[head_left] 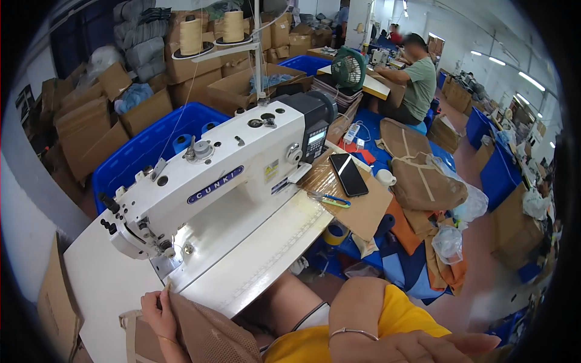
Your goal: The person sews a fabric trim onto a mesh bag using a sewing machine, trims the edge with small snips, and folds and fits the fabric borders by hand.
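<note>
One brown mesh fabric [212, 331] spreads beside the left hand [159, 316], edge pinched in its grip; the right hand's [423, 349] grip cannot be told.

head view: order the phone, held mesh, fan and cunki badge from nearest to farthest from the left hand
1. Held mesh: pinched in the left hand's fingers.
2. Cunki badge: ahead, on the side of the machine's white arm.
3. Phone: off to the right, lying on cardboard.
4. Fan: farthest back, beyond the phone.
</note>
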Tool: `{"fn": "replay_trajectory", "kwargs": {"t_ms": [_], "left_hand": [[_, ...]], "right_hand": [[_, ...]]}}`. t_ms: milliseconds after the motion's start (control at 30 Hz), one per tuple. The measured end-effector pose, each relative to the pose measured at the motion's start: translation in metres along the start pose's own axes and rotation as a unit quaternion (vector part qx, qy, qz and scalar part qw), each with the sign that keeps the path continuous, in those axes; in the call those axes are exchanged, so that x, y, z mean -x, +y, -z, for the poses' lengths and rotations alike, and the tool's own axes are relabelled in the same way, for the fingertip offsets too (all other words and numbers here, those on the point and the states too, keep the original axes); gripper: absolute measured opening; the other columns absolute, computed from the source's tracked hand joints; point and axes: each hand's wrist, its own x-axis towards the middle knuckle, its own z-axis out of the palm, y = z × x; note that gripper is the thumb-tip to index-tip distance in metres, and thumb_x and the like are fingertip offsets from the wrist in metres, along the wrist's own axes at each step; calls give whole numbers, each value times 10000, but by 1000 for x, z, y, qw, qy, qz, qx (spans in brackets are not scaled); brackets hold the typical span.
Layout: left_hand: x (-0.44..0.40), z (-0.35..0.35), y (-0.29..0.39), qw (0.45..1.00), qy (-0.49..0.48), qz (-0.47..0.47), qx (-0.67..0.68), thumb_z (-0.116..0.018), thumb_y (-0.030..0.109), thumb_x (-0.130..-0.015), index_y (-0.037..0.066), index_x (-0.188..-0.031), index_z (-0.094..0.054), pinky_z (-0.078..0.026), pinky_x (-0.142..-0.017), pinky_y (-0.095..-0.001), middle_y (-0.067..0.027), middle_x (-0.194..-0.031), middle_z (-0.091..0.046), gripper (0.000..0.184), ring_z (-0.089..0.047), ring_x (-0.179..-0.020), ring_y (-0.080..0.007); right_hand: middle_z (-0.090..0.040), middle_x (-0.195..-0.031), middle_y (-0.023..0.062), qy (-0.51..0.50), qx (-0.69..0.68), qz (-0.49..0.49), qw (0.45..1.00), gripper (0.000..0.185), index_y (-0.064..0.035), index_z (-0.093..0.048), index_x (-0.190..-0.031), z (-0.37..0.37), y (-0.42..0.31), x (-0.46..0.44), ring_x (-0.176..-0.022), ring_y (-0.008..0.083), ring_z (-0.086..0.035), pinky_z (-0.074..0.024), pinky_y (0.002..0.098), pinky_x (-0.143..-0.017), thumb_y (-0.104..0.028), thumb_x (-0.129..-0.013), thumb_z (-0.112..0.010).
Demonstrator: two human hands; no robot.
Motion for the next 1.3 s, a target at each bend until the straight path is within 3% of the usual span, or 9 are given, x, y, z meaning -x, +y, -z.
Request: {"fn": "replay_trajectory", "kwargs": {"t_ms": [200, 500, 633, 733, 833, 933, 1000, 1133, 1300], "left_hand": [[-1, 3, 1, 1000, -24, 13, -5, -604, 166, -910, -5, -819, -581, -410, -693, -332, -110, -775, -524, 195, -483, -745, -232], [1, 2, 3, 1000, -11, 6, -1, -619, 167, -886, 19, -818, -589, -407, -678, -351, -109, -769, -533, 166, -490, -742, -258], [0, 1, 3, 1000, -6, 13, 8, -623, 164, -883, 17, -825, -591, -403, -667, -352, -111, -766, -529, 162, -486, -737, -252], [0, 0, -2, 1000, -9, 13, 1, -621, 161, -887, 12, -817, -586, -394, -653, -352, -109, -760, -522, 168, -472, -722, -247], [0, -1, 0, 1000, -6, 25, 16, -618, 161, -892, 6, -806, -580, -385, -643, -350, -106, -749, -513, 182, -457, -709, -241], [-1, 0, 1, 1000, -14, 16, 15, -612, 163, -899, 3, -800, -572, -382, -643, -346, -104, -744, -506, 192, -449, -703, -237], [0, 2, 2, 1000, -15, 15, 11, -612, 163, -899, 2, -798, -570, -382, -645, -346, -104, -743, -506, 195, -450, -704, -237], [0, -1, 0, 1000, -10, 10, 13, -608, 167, -903, 1, -794, -561, -386, -651, -347, -104, -746, -507, 204, -452, -708, -237], [0, 0, -4, 1000, -16, 9, 6, -600, 167, -908, 1, -796, -559, -390, -656, -345, -104, -750, -509, 205, -456, -712, -240]], "right_hand": [[-561, -1322, 84, -141, -120, 61, 981, 514, -72, -345, -1438, 28, 6, -7, -1167, 214, -583, -375, 357, -1082, -139, -961, -526], [-584, -1295, 99, -159, -207, 86, 962, 397, -72, -474, -1358, 27, 19, -15, -1176, 226, -573, -358, 357, -1099, -75, -961, -479], [-608, -1251, 103, -108, -56, 70, 990, 359, -63, -498, -1330, 17, 35, -28, -1151, 222, -587, -378, 348, -1083, -100, -975, -462], [-632, -1192, 107, -64, -198, 270, 940, 333, -41, -520, -1297, -3, 40, -20, -1116, 233, -604, -403, 359, -1059, -140, -988, -446], [-612, -1227, 75, 143, -61, 46, 987, 363, -76, -493, -1329, -48, 29, -19, -1080, 242, -622, -434, 368, -1017, -154, -974, -490], [-599, -1250, 54, 274, 33, -101, 956, 393, -100, -475, -1351, -39, 23, -21, -1056, 247, -635, -455, 374, -989, -163, -965, -519], [-574, -1294, 33, -132, -39, -37, 990, 466, -151, -418, -1403, 26, 23, -24, -1050, 229, -640, -475, 353, -960, -186, -957, -551], [-562, -1318, 33, 8, 57, -50, 997, 537, -148, -346, -1445, -3, 1, -8, -1089, 200, -626, -473, 341, -981, -193, -954, -559], [-555, -1328, 64, -55, 14, 39, 998, 532, -90, -358, -1426, 7, 10, -8, -1147, 206, -595, -434, 347, -1037, -179, -946, -571]]}}
